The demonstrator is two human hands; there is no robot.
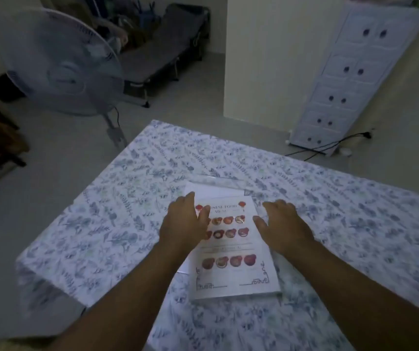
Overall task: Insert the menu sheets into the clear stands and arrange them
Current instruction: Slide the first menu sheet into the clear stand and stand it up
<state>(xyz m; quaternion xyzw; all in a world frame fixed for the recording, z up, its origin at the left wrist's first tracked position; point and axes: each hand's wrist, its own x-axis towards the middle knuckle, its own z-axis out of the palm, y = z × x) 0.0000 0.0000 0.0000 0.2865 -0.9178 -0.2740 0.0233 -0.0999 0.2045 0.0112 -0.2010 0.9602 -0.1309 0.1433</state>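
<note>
Head view: I am seeing the left hand (185,221) lying open on the menu sheet (231,249), which is lying flat mid-table (89,224); the right hand (282,224) is spreading its fingers at the sheet's right edge.

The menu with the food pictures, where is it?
In the head view, the menu sheet lies flat on the flowery table, between the left hand and right hand.

Dim rm w/ pale tiled floor (198,97) and cream walls (266,54). A pedestal fan (61,64) is seen at left, a grey folding cot (163,51) behind it, and a white drawer unit (355,74) at right. Foreground is taken up by a table under a floral cloth (107,214).
</note>
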